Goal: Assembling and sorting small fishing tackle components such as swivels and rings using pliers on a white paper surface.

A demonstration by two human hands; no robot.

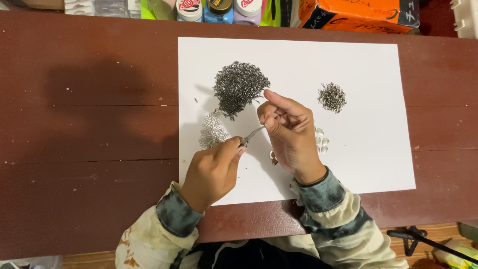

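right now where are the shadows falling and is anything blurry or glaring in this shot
Head view: light comes from the right, so a broad soft shadow lies on the brown table at left, and the left hand and right hand cast grey shadows on the white paper. No harsh glare on the paper. The dark ring pile is fairly sharp; the jars at the top edge look soft.

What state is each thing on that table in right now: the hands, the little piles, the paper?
Left hand: closed on pliers.
Right hand: pinched at the pliers' tip.
Large dark pile: heaped.
Small dark pile: heaped.
Pale pile: spread loosely.
White paper: flat.
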